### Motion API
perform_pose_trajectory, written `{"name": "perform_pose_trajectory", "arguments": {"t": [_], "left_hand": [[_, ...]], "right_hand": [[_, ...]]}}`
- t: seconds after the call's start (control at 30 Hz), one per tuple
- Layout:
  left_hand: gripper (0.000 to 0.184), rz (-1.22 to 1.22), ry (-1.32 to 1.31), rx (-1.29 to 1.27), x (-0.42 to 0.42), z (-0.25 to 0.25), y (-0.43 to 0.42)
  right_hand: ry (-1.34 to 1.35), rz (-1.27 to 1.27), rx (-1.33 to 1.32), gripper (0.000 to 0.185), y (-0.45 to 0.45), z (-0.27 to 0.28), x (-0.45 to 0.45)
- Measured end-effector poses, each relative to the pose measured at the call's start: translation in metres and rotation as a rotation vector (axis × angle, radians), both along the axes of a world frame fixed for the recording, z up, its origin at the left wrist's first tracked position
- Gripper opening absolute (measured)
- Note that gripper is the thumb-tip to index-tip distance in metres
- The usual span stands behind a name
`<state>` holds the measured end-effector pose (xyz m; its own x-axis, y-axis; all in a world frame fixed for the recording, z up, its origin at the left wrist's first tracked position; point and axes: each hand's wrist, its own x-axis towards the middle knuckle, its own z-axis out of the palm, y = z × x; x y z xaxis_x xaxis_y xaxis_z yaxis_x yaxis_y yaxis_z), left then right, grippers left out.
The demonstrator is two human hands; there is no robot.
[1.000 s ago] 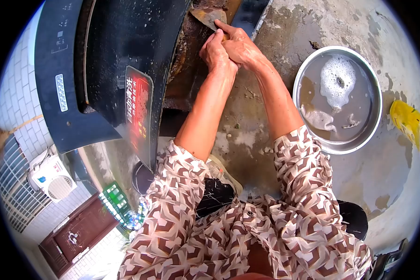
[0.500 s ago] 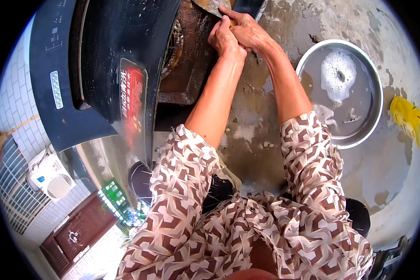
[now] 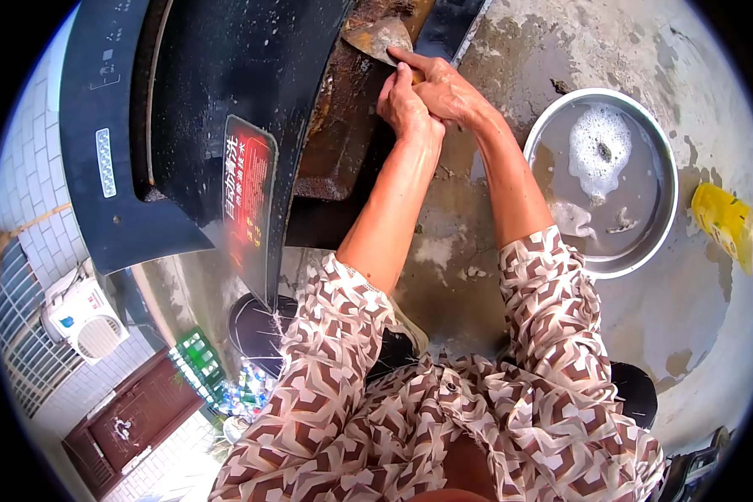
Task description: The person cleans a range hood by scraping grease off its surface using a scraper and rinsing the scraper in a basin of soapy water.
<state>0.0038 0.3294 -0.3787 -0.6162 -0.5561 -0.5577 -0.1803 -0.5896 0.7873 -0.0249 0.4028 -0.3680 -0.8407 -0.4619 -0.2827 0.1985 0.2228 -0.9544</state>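
At the top centre, my left hand (image 3: 407, 107) and my right hand (image 3: 445, 90) are clasped together around the handle of a scraper (image 3: 380, 38). Its wide, stained metal blade points up and left, over the rusty, greasy inside of a dark appliance (image 3: 247, 63). My right index finger lies along the base of the blade. Most of the handle is hidden by my fingers; a bit of yellowish material shows between them. A red label with white characters (image 3: 249, 197) is on the appliance's glossy black panel, left of my forearms.
A round metal basin (image 3: 671, 180) of murky, foamy water with a soaked cloth stands on the wet concrete floor at the right. Beyond it lies a yellow bag (image 3: 722, 219). A dark bucket (image 3: 255, 330) and a green crate (image 3: 199, 361) are at the lower left.
Since half a second ago, the appliance, basin and scraper blade appear lower in view. The blade shows more fully, and both hands keep their hold on the scraper.
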Motion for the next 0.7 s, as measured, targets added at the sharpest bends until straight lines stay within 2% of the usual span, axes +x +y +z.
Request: {"name": "perform_pose_trajectory", "arguments": {"t": [0.03,0.3,0.47,0.57,0.7], "left_hand": [[0.036,-0.011,-0.032,0.003,0.008,0.002,-0.003],[0.027,0.073,0.036,0.030,-0.007,0.000,-0.005],[0.025,0.172,-0.020,0.084,0.007,-0.003,-0.013],[0.033,-0.019,-0.003,-0.050,-0.019,0.020,-0.010],[0.021,0.062,0.076,0.016,-0.020,0.011,-0.011]], "right_hand": [[0.055,0.011,-0.014,0.060,-0.005,-0.003,0.005],[-0.111,0.025,-0.060,0.061,-0.005,-0.005,-0.003],[0.022,0.007,-0.063,0.059,-0.013,-0.005,0.010],[-0.131,-0.022,-0.123,0.059,-0.009,0.005,-0.011],[-0.135,-0.011,-0.137,0.059,-0.010,0.006,-0.012]]}}
